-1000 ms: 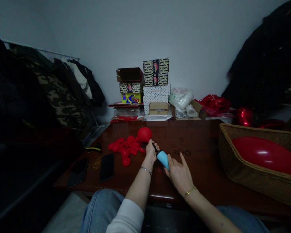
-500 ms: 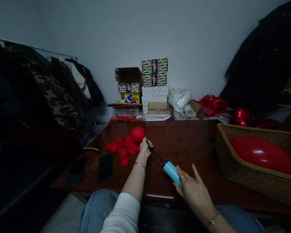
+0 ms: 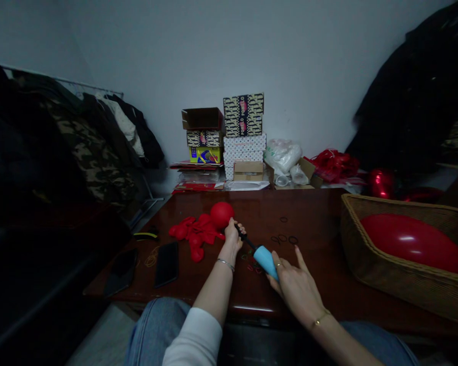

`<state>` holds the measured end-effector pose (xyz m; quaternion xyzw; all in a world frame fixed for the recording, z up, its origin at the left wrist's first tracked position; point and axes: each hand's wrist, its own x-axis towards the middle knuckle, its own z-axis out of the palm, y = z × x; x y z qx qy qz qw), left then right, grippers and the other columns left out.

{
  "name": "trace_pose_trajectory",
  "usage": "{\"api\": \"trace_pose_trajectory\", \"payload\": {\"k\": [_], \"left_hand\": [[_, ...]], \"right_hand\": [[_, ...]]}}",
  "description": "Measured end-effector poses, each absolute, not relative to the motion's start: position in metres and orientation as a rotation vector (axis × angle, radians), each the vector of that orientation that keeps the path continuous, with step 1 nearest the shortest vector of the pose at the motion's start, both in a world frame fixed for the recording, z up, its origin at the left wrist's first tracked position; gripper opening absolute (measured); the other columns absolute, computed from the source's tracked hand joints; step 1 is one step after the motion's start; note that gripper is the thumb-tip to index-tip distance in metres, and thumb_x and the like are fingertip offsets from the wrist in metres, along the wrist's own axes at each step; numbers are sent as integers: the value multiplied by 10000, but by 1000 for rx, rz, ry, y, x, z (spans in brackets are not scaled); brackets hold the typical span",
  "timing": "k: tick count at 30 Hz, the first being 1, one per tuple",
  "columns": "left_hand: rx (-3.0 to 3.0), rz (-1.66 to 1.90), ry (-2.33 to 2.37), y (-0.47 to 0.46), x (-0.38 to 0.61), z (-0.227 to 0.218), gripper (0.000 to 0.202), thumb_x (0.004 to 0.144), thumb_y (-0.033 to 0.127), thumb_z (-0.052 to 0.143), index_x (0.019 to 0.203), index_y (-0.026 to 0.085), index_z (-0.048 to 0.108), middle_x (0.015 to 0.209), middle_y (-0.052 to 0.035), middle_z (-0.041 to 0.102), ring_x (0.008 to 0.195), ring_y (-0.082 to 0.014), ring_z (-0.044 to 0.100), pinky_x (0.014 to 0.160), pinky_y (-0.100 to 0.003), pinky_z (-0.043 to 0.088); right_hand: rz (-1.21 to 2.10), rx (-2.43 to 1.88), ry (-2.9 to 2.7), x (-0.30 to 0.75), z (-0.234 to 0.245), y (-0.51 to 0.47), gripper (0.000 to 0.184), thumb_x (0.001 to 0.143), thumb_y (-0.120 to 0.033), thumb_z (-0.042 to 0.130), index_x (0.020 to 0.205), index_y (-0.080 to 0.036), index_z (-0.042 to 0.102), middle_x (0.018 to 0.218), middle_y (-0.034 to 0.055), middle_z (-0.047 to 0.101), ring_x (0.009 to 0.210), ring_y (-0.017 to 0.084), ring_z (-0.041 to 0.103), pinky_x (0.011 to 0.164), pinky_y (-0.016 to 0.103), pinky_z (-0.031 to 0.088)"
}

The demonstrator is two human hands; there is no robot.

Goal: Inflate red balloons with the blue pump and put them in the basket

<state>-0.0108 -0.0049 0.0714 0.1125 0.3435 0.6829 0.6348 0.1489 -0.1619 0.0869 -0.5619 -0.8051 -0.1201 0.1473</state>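
My left hand (image 3: 233,238) pinches the neck of a small, partly inflated red balloon (image 3: 221,214) onto the black nozzle of a hand pump. The light blue pump body (image 3: 266,260) is gripped by my right hand (image 3: 294,285), index finger stretched out. The black shaft between both hands shows a short length. A heap of flat red balloons (image 3: 194,234) lies on the dark wooden table (image 3: 313,213) just left of my left hand.
A wicker basket (image 3: 397,282) at the right holds a large inflated red balloon (image 3: 412,241). Two dark phones (image 3: 166,263) and rubber bands (image 3: 151,259) lie at the left; black rings (image 3: 284,238) sit mid-table. Stacked boxes (image 3: 243,137) and bags line the far wall.
My right hand pulled the blue pump body back toward me, then pushed it forward again, shortening the exposed shaft. The small red balloon stays on the nozzle in my left hand.
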Motion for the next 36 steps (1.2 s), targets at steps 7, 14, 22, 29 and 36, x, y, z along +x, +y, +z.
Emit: {"api": "trace_pose_trajectory", "payload": {"k": [7,14,22,29,36], "left_hand": [[299,1549,802,-8,-2,70,281,858,369,488,673,186,380,493,62,350,355,-47,323,355,-154,242],[277,1550,788,-5,-21,72,282,887,346,440,667,186,366,492,61,336,360,-45,312,349,-146,229],[286,1606,781,7,-50,79,304,865,389,488,675,186,366,519,67,323,376,-34,306,355,-130,237],[269,1591,796,5,-43,74,293,869,371,475,673,187,359,513,67,328,364,-34,303,355,-134,235],[271,1549,853,-10,-15,70,276,872,370,452,681,190,367,494,57,362,353,-51,336,356,-151,254]], "right_hand": [[-413,-1659,-2301,122,93,-139,509,833,-340,506,1246,-42,482,846,98,671,641,167,631,1106,458,91],[-438,-1552,-2268,131,83,-153,445,848,-302,484,1230,-72,484,870,81,673,653,153,632,1117,449,103],[-422,-1414,-2275,163,75,-183,437,884,-273,416,1284,-97,410,1008,90,658,800,155,641,1122,478,124],[-414,-1422,-2283,171,72,-191,438,880,-268,429,1280,-91,410,989,91,662,808,158,639,1125,483,101],[-508,-1509,-2301,146,85,-167,440,854,-271,467,1250,-79,469,870,71,669,637,146,622,1120,475,94]]}}
